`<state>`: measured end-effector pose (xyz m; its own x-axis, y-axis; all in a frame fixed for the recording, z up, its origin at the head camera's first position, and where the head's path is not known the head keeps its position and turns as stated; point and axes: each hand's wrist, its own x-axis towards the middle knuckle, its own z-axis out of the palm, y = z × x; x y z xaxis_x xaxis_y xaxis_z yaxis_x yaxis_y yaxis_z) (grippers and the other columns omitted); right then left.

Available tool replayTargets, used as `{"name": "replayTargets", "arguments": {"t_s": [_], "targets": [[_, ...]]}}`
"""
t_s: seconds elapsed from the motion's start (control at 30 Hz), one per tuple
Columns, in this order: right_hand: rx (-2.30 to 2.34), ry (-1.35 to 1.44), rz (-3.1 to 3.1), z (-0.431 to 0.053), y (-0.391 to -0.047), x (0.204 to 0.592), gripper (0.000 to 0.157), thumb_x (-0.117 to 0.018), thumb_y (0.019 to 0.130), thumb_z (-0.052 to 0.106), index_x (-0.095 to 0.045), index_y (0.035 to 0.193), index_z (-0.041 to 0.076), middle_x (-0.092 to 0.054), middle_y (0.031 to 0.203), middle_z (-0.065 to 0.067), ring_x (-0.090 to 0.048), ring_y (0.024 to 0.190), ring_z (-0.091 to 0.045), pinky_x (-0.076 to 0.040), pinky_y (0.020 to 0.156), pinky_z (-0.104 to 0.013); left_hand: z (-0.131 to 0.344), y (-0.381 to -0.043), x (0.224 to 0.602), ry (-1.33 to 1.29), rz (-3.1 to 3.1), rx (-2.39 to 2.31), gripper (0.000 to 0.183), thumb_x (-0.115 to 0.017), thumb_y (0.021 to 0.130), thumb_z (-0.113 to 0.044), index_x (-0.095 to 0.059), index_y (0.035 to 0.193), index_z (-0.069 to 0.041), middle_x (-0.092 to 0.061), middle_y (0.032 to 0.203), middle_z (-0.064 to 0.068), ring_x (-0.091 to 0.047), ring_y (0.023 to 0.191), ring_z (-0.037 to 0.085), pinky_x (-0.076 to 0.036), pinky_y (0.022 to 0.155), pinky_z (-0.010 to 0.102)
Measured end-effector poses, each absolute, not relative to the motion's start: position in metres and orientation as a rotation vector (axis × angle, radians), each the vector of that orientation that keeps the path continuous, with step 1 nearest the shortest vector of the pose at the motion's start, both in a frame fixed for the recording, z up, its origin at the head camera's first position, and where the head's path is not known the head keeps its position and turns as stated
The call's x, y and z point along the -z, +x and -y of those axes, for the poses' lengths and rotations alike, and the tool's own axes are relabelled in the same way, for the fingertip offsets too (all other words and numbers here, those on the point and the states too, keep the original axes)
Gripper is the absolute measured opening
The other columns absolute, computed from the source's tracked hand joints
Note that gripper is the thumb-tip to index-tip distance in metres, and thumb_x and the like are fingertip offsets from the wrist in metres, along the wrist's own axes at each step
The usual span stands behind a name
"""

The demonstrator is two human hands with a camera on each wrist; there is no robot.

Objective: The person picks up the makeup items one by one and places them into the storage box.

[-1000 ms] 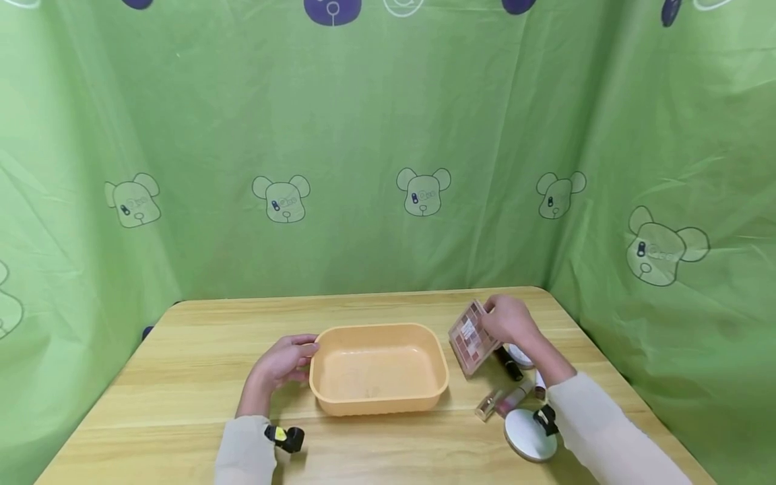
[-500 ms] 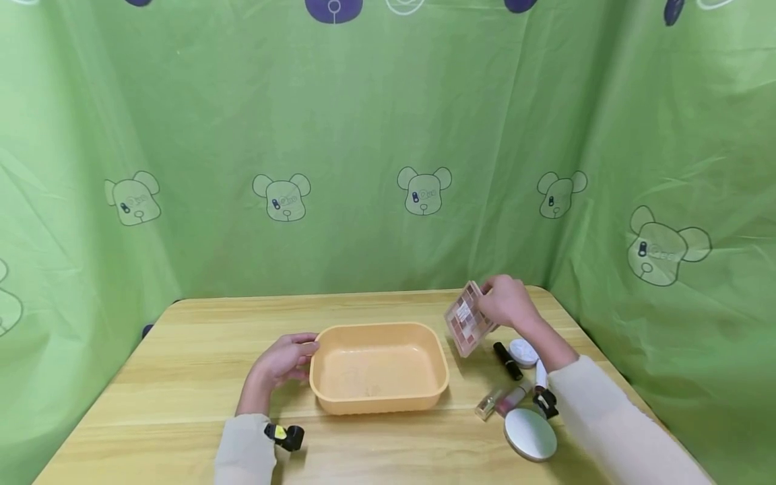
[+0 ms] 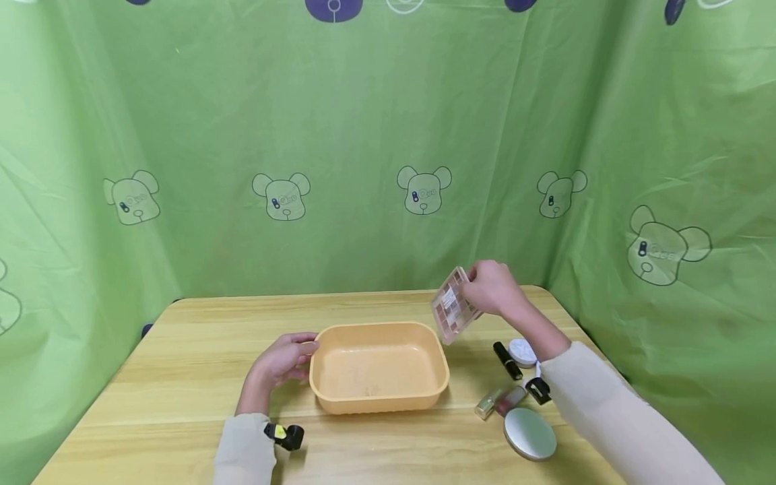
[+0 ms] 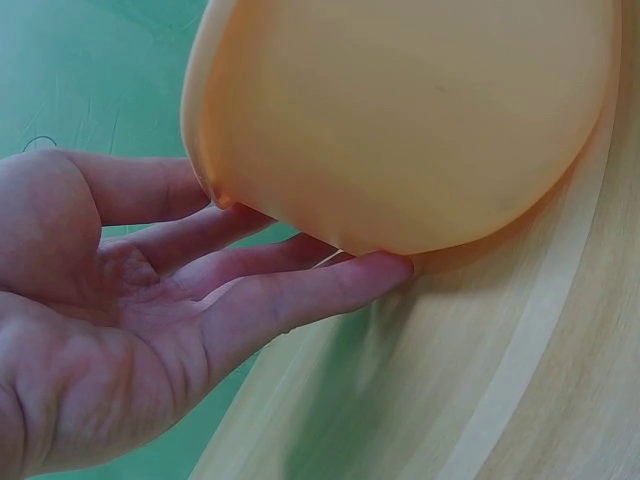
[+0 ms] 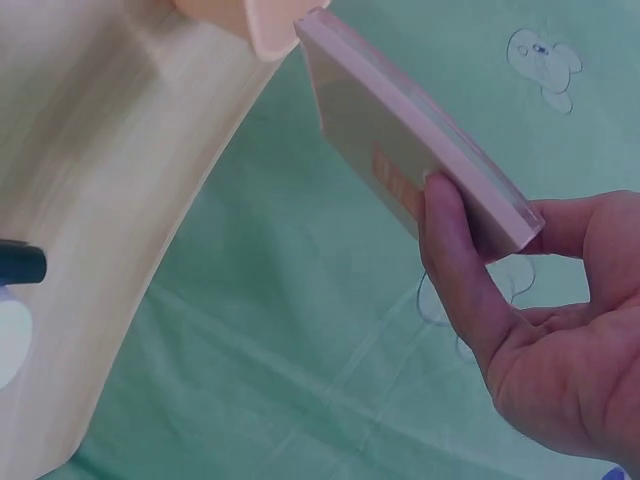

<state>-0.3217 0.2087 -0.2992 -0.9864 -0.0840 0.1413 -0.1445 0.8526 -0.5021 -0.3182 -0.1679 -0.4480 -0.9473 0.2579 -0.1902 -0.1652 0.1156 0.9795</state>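
Note:
My right hand (image 3: 492, 288) pinches an eyeshadow palette (image 3: 450, 306) by its edge. The palette hangs tilted in the air beside the back right corner of an orange plastic basin (image 3: 382, 401). In the right wrist view, the palette's flat case (image 5: 400, 130) sits between thumb and fingers. At the basin's left end, my left hand (image 3: 283, 360) holds the wall near the back corner. The left wrist view has the left fingers (image 4: 300, 300) against the basin's outside, with the thumb at the rim. Nothing lies inside the basin.
Right of the basin lie a black tube (image 3: 507, 361), a white round case (image 3: 522, 352), a small gold-capped bottle (image 3: 488, 405), a pink lip gloss tube (image 3: 510, 401) and a silver round compact (image 3: 530, 434). The right sleeve partly covers a white tube. Green curtains surround the wooden table (image 3: 151, 404).
My right hand has lifted the palette up and moved it left, away from the other cosmetics and nearer the basin. The left hand and the basin have stayed put.

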Motion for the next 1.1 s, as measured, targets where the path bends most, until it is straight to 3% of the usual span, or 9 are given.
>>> {"name": "replayTargets", "arguments": {"t_s": [0.47,0.83,1.1], "targets": [[-0.905,0.273,2.916,-0.167,-0.318,0.306,0.018,-0.058,0.087,0.011,-0.058,0.095,-0.005,-0.063,0.08,-0.016,-0.062,0.06,-0.021,-0.055,0.046,-0.028,0.169,-0.318,0.45,0.069,-2.082,-1.9,0.044,-0.049,0.098,-0.014,-0.043,0.138,0.003,-0.055,0.124,0.025,-0.058,0.105,0.032,-0.057,0.079,0.042],[-0.855,0.313,2.927,-0.144,-0.313,0.326,0.009,-0.058,0.082,0.008,-0.057,0.084,-0.001,-0.061,0.071,-0.011,-0.06,0.054,-0.019,-0.051,0.041,-0.025,0.169,-0.32,0.45,0.076,-2.086,-1.901,0.044,-0.049,0.098,-0.014,-0.043,0.138,0.003,-0.056,0.124,0.025,-0.059,0.105,0.032,-0.057,0.079,0.043],[-0.927,0.309,2.966,-0.129,-0.311,0.341,0.008,-0.054,0.082,0.005,-0.054,0.074,0.002,-0.059,0.064,-0.01,-0.059,0.043,-0.018,-0.054,0.04,-0.033,0.169,-0.32,0.45,0.069,-2.083,-1.902,0.042,-0.049,0.098,-0.014,-0.046,0.136,0.002,-0.057,0.122,0.023,-0.06,0.104,0.03,-0.057,0.079,0.042]]}}
